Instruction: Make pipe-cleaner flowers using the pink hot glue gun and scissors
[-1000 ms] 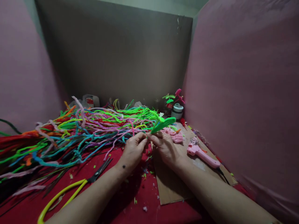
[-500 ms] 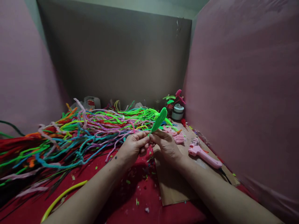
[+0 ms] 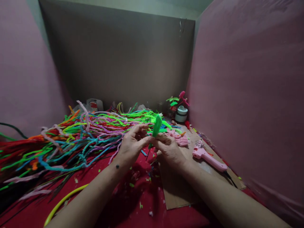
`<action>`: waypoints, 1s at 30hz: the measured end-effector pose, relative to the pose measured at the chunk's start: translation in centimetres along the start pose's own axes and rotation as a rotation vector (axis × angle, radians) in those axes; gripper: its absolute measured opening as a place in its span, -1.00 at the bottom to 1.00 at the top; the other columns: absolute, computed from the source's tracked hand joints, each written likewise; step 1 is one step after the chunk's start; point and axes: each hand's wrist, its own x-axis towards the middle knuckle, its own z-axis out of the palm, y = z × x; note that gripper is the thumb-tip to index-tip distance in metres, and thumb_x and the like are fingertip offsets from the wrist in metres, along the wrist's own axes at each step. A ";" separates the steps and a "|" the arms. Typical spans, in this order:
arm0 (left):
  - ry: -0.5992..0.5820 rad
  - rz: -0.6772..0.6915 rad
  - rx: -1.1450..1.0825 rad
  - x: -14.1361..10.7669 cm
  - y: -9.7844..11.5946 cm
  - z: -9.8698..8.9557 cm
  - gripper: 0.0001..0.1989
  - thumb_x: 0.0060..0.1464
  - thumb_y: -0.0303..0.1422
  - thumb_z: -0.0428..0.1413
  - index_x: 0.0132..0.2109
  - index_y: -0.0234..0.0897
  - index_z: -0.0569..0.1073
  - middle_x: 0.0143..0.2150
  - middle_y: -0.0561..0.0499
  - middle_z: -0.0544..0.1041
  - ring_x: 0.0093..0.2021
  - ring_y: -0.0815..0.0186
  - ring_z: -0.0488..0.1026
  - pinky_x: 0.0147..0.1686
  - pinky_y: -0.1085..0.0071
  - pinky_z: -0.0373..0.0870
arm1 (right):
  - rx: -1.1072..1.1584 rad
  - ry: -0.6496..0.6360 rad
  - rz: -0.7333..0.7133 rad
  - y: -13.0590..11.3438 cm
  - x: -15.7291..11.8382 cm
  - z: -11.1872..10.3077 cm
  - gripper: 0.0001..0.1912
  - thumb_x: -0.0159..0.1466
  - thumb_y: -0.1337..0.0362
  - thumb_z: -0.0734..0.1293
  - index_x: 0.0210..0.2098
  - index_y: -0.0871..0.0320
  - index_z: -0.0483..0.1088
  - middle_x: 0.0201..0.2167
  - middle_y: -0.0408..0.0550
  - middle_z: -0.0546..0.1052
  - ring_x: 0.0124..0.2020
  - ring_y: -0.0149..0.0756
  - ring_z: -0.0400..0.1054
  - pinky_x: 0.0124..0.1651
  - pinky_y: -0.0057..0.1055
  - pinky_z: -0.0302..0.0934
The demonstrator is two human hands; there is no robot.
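Observation:
A green fuzzy pipe-cleaner leaf (image 3: 156, 126) stands nearly upright between my hands, with a thin dark stem poking out below it. My right hand (image 3: 168, 148) pinches the leaf near its base with thumb and fingers. On the other side is my left hand (image 3: 133, 143), its thumb reaching to the leaf's lower edge. The other left fingers are curled loosely and stand apart from the thumb. My fingers hide part of the leaf's base.
A large heap of colourful pipe cleaners (image 3: 95, 136) covers the left side. A pink glue gun (image 3: 211, 161) lies on brown cardboard (image 3: 175, 193) at right, near pink fuzzy pieces (image 3: 180, 139). Behind stands a white jar (image 3: 181, 114). Scraps dot the red cloth (image 3: 128, 205).
My left fingers have loosened from the pinch at the leaf's base and spread. The leaf has turned more upright and shifted slightly left and down; its dark stem now shows below.

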 end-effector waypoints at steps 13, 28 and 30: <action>0.195 0.323 0.062 -1.3 1.0 0.7 -0.94 -0.16 -0.45 0.25 -0.49 -0.20 0.51 -0.39 0.07 0.46 -0.27 0.31 0.37 -0.20 0.40 0.31 | 0.187 -0.084 0.107 0.2 -1.1 1.0 -0.93 0.04 0.32 0.35 -0.52 0.13 0.51 -0.54 -0.18 0.40 -0.50 -0.43 0.21 -0.42 -0.46 0.20; 0.044 0.307 -0.034 -0.5 0.9 -0.6 -0.94 -0.18 -0.48 0.27 -0.48 -0.24 0.55 -0.40 0.04 0.47 -0.29 0.31 0.39 -0.23 0.40 0.34 | 0.329 -0.149 0.258 -0.2 -0.8 1.3 -0.84 0.02 0.21 0.40 -0.44 0.17 0.53 -0.47 -0.11 0.51 -0.52 -0.44 0.24 -0.60 -0.56 0.11; 0.010 0.277 -0.060 0.0 0.7 -1.0 -0.93 -0.19 -0.49 0.28 -0.48 -0.25 0.55 -0.37 0.03 0.49 -0.22 0.29 0.40 -0.16 0.39 0.34 | 0.321 -0.152 0.249 -0.2 -0.8 1.3 -0.83 0.02 0.20 0.41 -0.44 0.17 0.53 -0.47 -0.11 0.50 -0.53 -0.44 0.23 -0.59 -0.55 0.10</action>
